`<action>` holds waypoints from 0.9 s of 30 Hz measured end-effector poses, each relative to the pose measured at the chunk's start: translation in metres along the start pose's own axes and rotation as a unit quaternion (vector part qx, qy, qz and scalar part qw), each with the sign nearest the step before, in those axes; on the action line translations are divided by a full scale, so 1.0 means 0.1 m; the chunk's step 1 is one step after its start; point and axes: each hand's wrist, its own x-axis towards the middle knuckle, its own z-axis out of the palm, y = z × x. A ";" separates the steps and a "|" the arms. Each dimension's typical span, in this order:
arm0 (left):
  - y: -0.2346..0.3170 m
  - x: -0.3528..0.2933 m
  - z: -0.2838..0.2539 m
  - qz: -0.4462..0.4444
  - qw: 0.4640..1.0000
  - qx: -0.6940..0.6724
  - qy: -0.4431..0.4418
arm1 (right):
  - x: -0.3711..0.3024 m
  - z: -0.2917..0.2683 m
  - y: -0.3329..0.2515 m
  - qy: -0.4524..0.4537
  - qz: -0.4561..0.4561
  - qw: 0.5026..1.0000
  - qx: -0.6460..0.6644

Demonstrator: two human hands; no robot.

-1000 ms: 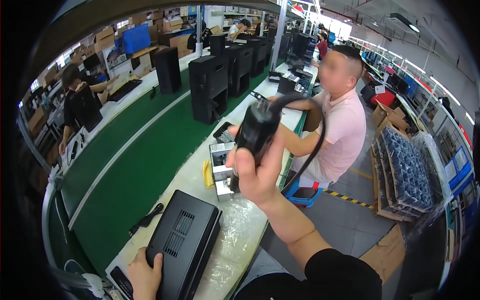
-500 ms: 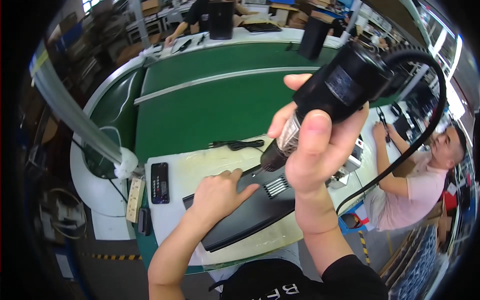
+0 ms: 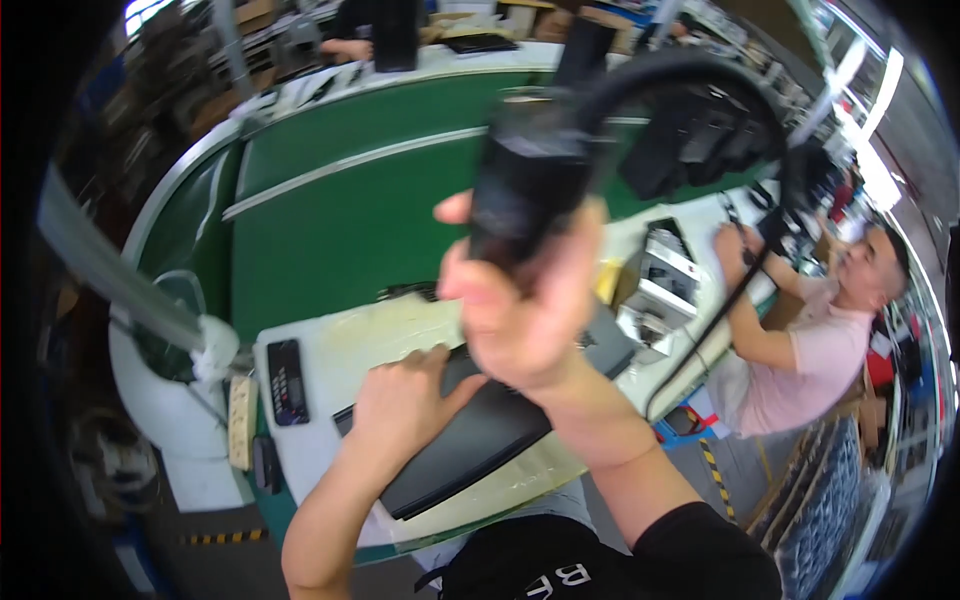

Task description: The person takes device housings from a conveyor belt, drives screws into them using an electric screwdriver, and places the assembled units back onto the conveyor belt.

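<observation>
My right hand (image 3: 535, 330) is wrapped round a black electric screwdriver (image 3: 530, 180), blurred by motion and held up above the work surface. Its tip is hidden behind the hand. From its top a thick black cable (image 3: 785, 150) arcs over to the right and down. My left hand (image 3: 400, 405) lies on a flat black panel (image 3: 470, 440), thumb spread and fingers stretched toward the far edge. The panel rests slanted on the cream-covered table (image 3: 345, 350); its vented part is mostly hidden by my right arm.
A black remote-like slab (image 3: 288, 382) lies at the left, near a power strip (image 3: 242, 425) and a metal post (image 3: 120, 265). White open boxes with small parts (image 3: 660, 290) stand at the right. Beyond runs a green belt (image 3: 340, 235). A co-worker (image 3: 820, 330) sits at the right.
My right hand has swung left with the screwdriver, which now stands more upright. The white boxes have come into clearer view. My left hand stays on the panel.
</observation>
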 end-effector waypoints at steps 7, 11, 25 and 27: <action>-0.13 -0.06 0.07 -0.041 0.999 0.020 -0.024 | 0.07 0.02 0.22 -0.047 -0.205 0.957 -0.198; 0.01 -0.05 0.03 -0.053 0.999 -0.008 -0.010 | 0.01 0.02 0.16 -0.035 -0.186 0.965 -0.182; 0.01 -0.05 -0.03 -0.077 0.997 -0.011 -0.026 | 0.12 -0.07 -0.12 -0.022 -0.161 0.978 -0.128; -0.13 -0.14 -0.03 -0.039 0.999 -0.015 -0.022 | 0.13 -0.34 -0.49 0.013 -0.164 0.983 -0.084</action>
